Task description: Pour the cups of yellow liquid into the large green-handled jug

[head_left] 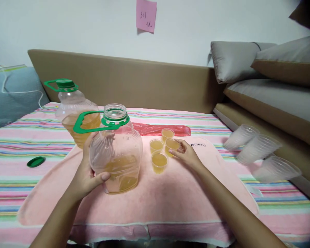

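My left hand (89,175) is wrapped round the lower side of an uncapped clear plastic jug (117,151) with a green handle ring, partly filled with amber liquid, standing on a pink towel (157,196). My right hand (187,155) pinches the rim of a small plastic cup (172,146) of amber liquid. Three more filled cups (159,162) stand close beside it. A second jug (74,110), capped in green, stands behind on the left.
A loose green cap (36,161) lies on the striped cloth (20,137) at left. Three stacks of empty clear cups (255,150) lie on their sides at right. A red plastic bag (160,130) lies behind the cups. Sofa cushions (274,89) rise at right.
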Available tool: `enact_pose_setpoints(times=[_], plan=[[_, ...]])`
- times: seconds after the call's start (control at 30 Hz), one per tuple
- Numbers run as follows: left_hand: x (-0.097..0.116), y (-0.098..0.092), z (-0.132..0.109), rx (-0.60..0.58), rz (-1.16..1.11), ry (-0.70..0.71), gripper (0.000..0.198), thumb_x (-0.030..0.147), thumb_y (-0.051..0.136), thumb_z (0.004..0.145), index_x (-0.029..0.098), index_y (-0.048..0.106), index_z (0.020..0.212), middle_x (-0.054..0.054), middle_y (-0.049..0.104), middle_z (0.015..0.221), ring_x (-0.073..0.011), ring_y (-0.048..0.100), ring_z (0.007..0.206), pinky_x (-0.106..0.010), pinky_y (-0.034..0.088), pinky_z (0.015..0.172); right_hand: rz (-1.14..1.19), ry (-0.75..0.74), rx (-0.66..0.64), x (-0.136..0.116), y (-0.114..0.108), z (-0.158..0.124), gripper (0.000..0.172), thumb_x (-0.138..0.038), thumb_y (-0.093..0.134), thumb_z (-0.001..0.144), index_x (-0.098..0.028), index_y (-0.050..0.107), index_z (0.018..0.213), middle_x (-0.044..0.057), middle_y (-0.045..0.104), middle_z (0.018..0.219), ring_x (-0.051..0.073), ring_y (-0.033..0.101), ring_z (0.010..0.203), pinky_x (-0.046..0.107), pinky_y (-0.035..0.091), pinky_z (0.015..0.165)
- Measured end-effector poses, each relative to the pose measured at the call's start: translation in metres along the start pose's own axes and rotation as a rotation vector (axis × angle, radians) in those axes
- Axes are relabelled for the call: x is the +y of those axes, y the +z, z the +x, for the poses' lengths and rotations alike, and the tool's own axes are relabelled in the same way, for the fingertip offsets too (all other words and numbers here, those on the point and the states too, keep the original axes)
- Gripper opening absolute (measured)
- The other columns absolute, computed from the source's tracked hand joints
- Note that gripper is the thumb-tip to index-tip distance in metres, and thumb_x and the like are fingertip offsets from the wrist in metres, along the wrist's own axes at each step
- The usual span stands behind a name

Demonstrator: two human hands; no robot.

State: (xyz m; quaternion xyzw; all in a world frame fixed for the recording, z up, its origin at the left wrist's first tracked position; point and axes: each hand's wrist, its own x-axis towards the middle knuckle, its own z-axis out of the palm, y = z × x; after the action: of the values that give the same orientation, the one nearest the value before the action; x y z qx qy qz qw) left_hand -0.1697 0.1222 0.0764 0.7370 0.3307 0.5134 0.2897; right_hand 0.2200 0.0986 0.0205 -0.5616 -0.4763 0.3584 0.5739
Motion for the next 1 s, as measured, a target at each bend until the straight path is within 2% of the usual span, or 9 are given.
enact_pose_setpoints(times=[0.17, 0.27, 0.33, 0.43, 0.6, 0.67, 0.83, 1.0], plan=[[0.002, 0.001, 0.001, -0.02, 0.025, 0.027, 0.123, 0.085, 0.082, 0.078, 0.021, 0.035, 0.173, -0.023, 0.062, 0.155, -0.0517, 0.05, 0.156, -0.07, 0.041, 0.128, 0.048, 0.0, -0.022, 0.005, 0.0, -0.001, 0.078, -0.055, 0.102, 0.066, -0.023, 0.07, 0.129, 0.016, 0.079, 0.139, 0.034, 0.077, 0.128, 0.054, 0.059, 0.117], [0.002, 0.001, 0.001, -0.018, 0.027, 0.046, 0.121, 0.085, 0.08, 0.081, 0.021, 0.034, 0.173, -0.023, 0.059, 0.158, -0.0524, 0.042, 0.161, -0.07, 0.043, 0.127, 0.067, -0.009, -0.026, 0.005, 0.001, 0.0, 0.077, -0.053, 0.101, 0.068, -0.023, 0.069, 0.131, 0.016, 0.077, 0.144, 0.034, 0.076, 0.131, 0.053, 0.06, 0.116], [0.002, 0.001, 0.0, -0.009, 0.028, 0.045, 0.122, 0.085, 0.08, 0.08, 0.022, 0.034, 0.174, -0.024, 0.053, 0.164, -0.0542, 0.033, 0.165, -0.071, 0.043, 0.127, 0.074, -0.011, -0.026, 0.006, 0.002, 0.001, 0.078, -0.052, 0.102, 0.067, -0.023, 0.069, 0.131, 0.017, 0.077, 0.143, 0.034, 0.076, 0.13, 0.053, 0.06, 0.116], [0.003, 0.001, 0.0, 0.005, 0.034, 0.03, 0.123, 0.086, 0.08, 0.079, 0.022, 0.034, 0.173, -0.024, 0.044, 0.17, -0.0572, 0.028, 0.166, -0.074, 0.041, 0.127, 0.082, -0.013, -0.014, 0.008, 0.003, 0.002, 0.08, -0.055, 0.102, 0.065, -0.022, 0.069, 0.13, 0.017, 0.078, 0.141, 0.035, 0.076, 0.131, 0.055, 0.057, 0.119], [0.008, 0.004, 0.001, -0.014, -0.009, 0.013, 0.126, 0.085, 0.081, 0.08, 0.022, 0.027, 0.175, -0.024, 0.04, 0.174, -0.0574, 0.023, 0.168, -0.079, 0.027, 0.133, 0.083, -0.026, 0.052, 0.011, 0.003, 0.0, 0.08, -0.061, 0.102, 0.062, -0.023, 0.068, 0.124, 0.017, 0.078, 0.137, 0.035, 0.074, 0.134, 0.055, 0.054, 0.123], [0.007, 0.003, 0.002, -0.014, -0.01, 0.023, 0.126, 0.085, 0.081, 0.08, 0.023, 0.027, 0.175, -0.023, 0.041, 0.174, -0.0564, 0.022, 0.169, -0.078, 0.026, 0.134, 0.086, -0.032, 0.068, 0.008, 0.001, -0.002, 0.08, -0.063, 0.102, 0.062, -0.023, 0.068, 0.122, 0.016, 0.079, 0.134, 0.034, 0.074, 0.132, 0.055, 0.055, 0.121], [-0.003, 0.001, 0.0, -0.023, -0.013, 0.01, 0.123, 0.085, 0.082, 0.078, 0.029, 0.03, 0.175, -0.022, 0.047, 0.171, -0.0544, 0.032, 0.168, -0.076, 0.03, 0.134, 0.091, -0.064, 0.082, -0.013, -0.007, -0.01, 0.075, -0.064, 0.101, 0.063, -0.024, 0.069, 0.118, 0.014, 0.081, 0.129, 0.033, 0.076, 0.127, 0.053, 0.058, 0.117], [-0.005, 0.001, -0.002, -0.036, -0.022, -0.012, 0.126, 0.087, 0.082, 0.077, 0.028, 0.03, 0.176, -0.022, 0.051, 0.169, -0.054, 0.039, 0.164, -0.076, 0.031, 0.133, 0.1, -0.11, 0.069, -0.053, -0.013, -0.012, 0.071, -0.057, 0.102, 0.067, -0.026, 0.071, 0.123, 0.011, 0.08, 0.134, 0.03, 0.074, 0.129, 0.048, 0.056, 0.118]])
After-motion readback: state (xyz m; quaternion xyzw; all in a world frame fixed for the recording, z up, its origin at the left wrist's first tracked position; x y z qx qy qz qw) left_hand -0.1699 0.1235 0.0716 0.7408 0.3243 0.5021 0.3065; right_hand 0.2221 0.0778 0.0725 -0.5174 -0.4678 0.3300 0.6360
